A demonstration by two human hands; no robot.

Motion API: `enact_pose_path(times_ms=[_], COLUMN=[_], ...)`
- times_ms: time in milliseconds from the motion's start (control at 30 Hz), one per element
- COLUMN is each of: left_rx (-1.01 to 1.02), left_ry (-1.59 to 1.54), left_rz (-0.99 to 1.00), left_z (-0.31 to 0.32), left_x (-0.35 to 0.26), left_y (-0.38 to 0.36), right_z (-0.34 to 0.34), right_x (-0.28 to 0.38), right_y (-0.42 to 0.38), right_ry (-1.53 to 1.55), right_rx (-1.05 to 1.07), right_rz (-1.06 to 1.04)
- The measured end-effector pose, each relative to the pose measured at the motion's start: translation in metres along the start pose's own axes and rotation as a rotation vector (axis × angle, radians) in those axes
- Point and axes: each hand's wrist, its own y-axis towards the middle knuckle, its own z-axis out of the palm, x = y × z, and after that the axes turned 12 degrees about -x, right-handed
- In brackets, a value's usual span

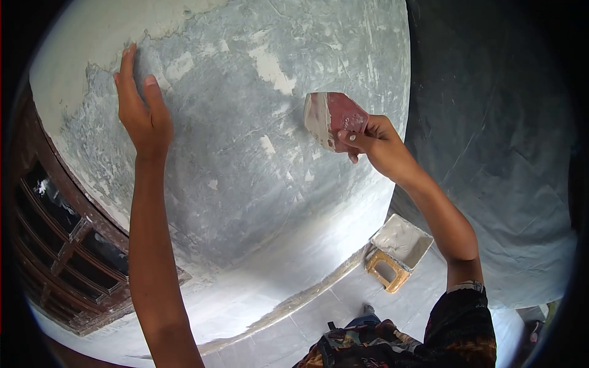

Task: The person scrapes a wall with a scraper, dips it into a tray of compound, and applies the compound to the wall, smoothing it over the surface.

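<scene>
My right hand (374,144) grips a dark red plastic putty scraper (347,115), whose edge is coated with pale filler. The blade side faces left, close to the grey, patchy wall (227,141). Higher up on the left, my left hand (141,110) is raised against the wall with fingers stretched and thumb apart, holding nothing. Its fingertips lie near the ragged border where cream paint (98,43) meets the grey surface. White smears of filler show between the two hands.
A brown wooden louvred frame (73,264) borders the wall at lower left. On the tiled floor (294,334), a white tub of filler (402,238) sits on a yellow stool (388,271). Dark sheeting (491,153) hangs along the right side.
</scene>
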Motion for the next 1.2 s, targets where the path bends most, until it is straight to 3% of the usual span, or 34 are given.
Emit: enact_pose_path(times_ms=[100,433,533,600,733,867,1000,1200], left_rx=[0.041,0.275,0.359,0.446,0.662,0.854,1.095,1.259], left_ry=[-0.057,-0.391,-0.497,-0.523,-0.556,-0.591,-0.6,-0.624], left_rz=[-0.227,-0.427,-0.524,-0.64,-0.777,-0.894,-0.992,-1.079], left_z=[0.019,0.147,0.178,0.189,0.194,0.189,0.177,0.155], left_x=[-0.044,-0.251,-0.304,-0.341,-0.404,-0.448,-0.483,-0.528], left_y=[-0.031,-0.191,-0.247,-0.282,-0.345,-0.397,-0.448,-0.516], right_z=[-0.034,-0.168,-0.211,-0.235,-0.276,-0.298,-0.31,-0.314], right_x=[-0.022,-0.139,-0.192,-0.23,-0.31,-0.36,-0.432,-0.505], right_y=[-0.018,-0.052,-0.071,-0.092,-0.14,-0.181,-0.232,-0.272], right_ry=[0.0,-0.012,-0.2,-0.199,-0.224,-0.387,-0.425,-0.53], right_rx=[-0.037,-0.134,-0.197,-0.268,-0.374,-0.38,-0.459,-0.416], right_rz=[0.117,0.357,0.47,0.401,0.479,0.776,0.792,1.007])
